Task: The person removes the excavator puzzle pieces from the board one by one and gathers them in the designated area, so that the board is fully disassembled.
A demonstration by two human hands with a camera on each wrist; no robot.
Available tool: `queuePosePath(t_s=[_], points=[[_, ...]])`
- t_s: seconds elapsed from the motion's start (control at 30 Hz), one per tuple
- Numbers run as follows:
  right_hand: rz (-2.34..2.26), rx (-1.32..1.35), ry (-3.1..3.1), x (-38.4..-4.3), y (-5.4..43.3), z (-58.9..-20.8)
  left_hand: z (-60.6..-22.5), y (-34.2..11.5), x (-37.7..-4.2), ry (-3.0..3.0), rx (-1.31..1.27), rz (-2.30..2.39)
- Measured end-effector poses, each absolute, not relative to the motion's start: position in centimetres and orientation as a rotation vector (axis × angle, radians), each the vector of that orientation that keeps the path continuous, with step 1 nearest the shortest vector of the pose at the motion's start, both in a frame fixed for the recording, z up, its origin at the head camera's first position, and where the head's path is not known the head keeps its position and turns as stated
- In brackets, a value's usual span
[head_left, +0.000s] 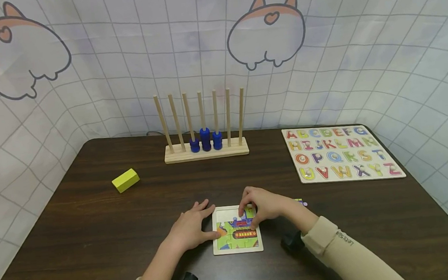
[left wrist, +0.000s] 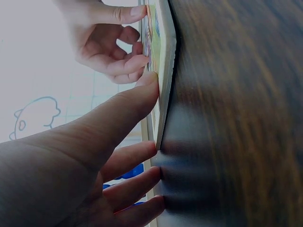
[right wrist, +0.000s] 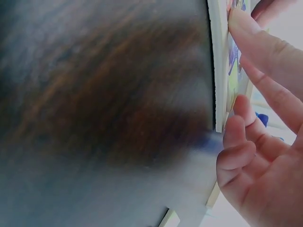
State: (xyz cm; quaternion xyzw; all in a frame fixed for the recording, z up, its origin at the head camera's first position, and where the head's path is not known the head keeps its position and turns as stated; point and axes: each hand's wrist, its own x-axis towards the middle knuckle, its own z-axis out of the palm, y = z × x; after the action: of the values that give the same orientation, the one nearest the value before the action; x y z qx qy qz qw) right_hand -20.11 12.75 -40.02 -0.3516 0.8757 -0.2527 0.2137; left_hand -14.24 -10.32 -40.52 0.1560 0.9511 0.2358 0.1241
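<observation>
A small wooden-framed jigsaw puzzle (head_left: 237, 251) lies on the table, its lower part filled with green, red and purple picture pieces. Pale bare board shows at its upper left. My left hand (head_left: 189, 227) steadies the frame's left side, thumb on the edge and fingers spread, some touching the tabletop. From the right, my right hand (head_left: 265, 204) reaches over the puzzle. Its thumb and index fingertip straddle a puzzle piece (head_left: 243, 217) in the upper right part, low against the board; the other fingers are curled. In the left wrist view both thumbs touch the puzzle.
Partly behind the right forearm lies another purple and green puzzle piece (head_left: 301, 202). A wooden peg stand (head_left: 207, 155) with blue beads stands at the back. An alphabet board (head_left: 343, 154) lies at back right, a yellow block (head_left: 126, 180) at left.
</observation>
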Motion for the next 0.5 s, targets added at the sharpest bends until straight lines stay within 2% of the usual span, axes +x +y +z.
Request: queuePosePath(t_s=[0.5], points=[[-0.723,-0.959,2.416,-20.05,12.78,-39.84,-40.63,-10.41,-14.26,2.776,0.449,0.702]])
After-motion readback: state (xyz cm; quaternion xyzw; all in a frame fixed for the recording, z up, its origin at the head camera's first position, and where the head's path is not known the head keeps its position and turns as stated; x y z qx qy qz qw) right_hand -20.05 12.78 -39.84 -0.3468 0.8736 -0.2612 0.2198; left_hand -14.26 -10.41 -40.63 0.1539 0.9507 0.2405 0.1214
